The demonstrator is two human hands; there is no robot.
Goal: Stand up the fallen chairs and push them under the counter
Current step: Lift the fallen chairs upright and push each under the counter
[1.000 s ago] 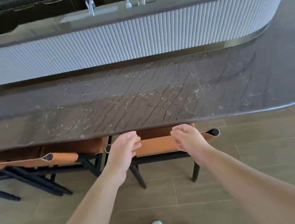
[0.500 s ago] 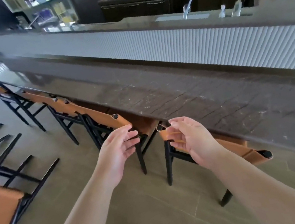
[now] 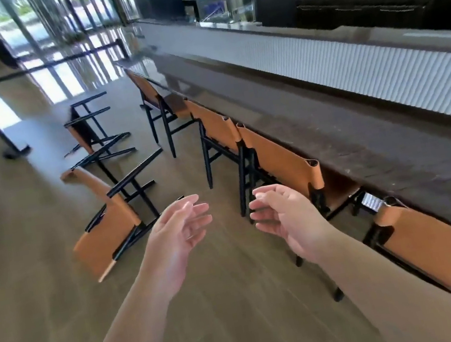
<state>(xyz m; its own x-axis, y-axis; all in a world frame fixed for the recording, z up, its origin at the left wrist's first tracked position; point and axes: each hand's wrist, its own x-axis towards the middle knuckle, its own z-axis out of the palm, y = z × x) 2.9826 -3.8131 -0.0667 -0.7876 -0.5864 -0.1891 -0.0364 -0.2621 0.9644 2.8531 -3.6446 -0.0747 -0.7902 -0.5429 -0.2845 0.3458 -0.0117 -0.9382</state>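
Head view shows the left hand (image 3: pixel 179 233) and right hand (image 3: pixel 281 215) now off the chair back they were touching a moment ago, fingers loosely spread, holding nothing; the gaze has swung left; at ten o'clock lies a fallen chair (image 3: pixel 106 222), another (image 3: pixel 90 131) beyond it at eleven, both clear of the counter (image 3: pixel 330 122); likely next.

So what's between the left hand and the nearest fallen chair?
Only bare wood floor: in the head view the open left hand hovers just right of the nearest fallen chair, not touching.

Both hands out front, L (image 3: pixel 178 233) & R (image 3: pixel 283 215), fingers relaxed, empty
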